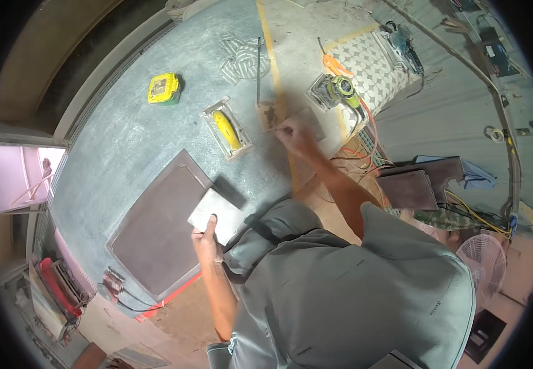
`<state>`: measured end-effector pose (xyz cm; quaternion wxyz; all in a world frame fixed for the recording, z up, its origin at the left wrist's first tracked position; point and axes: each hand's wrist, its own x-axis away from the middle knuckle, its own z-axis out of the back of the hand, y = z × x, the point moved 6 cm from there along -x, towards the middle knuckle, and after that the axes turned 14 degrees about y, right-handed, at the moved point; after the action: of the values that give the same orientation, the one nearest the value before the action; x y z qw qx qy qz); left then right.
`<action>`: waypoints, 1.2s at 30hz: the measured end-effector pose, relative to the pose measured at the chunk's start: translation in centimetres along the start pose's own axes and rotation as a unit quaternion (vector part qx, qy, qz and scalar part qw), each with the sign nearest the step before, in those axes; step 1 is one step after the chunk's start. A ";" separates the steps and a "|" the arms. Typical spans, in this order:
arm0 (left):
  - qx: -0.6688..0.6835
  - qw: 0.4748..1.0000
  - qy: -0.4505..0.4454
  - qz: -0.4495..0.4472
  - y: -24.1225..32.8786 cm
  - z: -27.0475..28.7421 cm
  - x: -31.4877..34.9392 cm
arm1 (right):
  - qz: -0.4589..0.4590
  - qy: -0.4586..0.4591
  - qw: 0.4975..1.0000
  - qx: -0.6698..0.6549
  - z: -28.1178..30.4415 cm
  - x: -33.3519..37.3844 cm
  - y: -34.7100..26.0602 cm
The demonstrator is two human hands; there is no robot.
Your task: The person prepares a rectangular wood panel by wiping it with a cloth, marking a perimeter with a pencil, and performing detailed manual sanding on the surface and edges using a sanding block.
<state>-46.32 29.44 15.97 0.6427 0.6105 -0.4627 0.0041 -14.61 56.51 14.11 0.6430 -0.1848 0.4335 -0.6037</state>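
Observation:
My left hand (206,244) grips a flat white rectangular pad (218,212), thumb on its top face. The pad is over the right edge of a dark brown panel (159,230) with a raised border, which lies on the blue-grey worktable (119,129). Farther right, my right hand (295,136) reaches out with its fingers curled together, slightly blurred. It is at a small brown stained sheet (270,115) and a greyish square sheet (311,123); what its fingertips pinch is unclear. A hand sander with a yellow handle (227,130) lies left of that hand.
A yellow-lidded tub (164,88), a striped cloth (245,58) and a thin dark rod (258,71) lie on the table. A green power sander (342,92) with an orange hose sits at the right. Brown panels (409,189) and a fan (481,258) are beyond my right arm.

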 end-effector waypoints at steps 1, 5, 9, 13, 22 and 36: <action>0.019 0.999 -0.001 0.033 0.2 -0.1 0.1 | 0.077 0.046 0.994 0.067 1.8 -1.3 0.4; 0.047 0.999 0.010 0.023 -0.1 0.2 -0.9 | -0.040 -0.008 0.972 0.232 4.4 -2.2 6.5; 0.019 0.998 -0.009 0.059 1.2 -3.5 -0.6 | -0.020 -0.025 0.962 0.273 4.9 -2.2 8.2; -0.031 0.993 -0.098 0.054 -1.1 -8.7 -2.9 | -0.353 -0.101 0.907 -0.206 7.5 -2.1 18.1; -0.311 0.900 -0.261 -0.161 -4.7 -14.5 -2.6 | -0.008 -0.144 0.980 -0.140 6.1 1.2 -9.9; -0.060 0.988 -0.090 0.108 -4.3 -1.1 1.0 | 0.045 -0.311 0.948 -0.049 -3.1 14.5 -18.1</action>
<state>-42.62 28.65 13.40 0.6297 0.5148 -0.5817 -0.0092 -29.70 40.15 21.26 0.7628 -0.3748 0.2491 -0.4644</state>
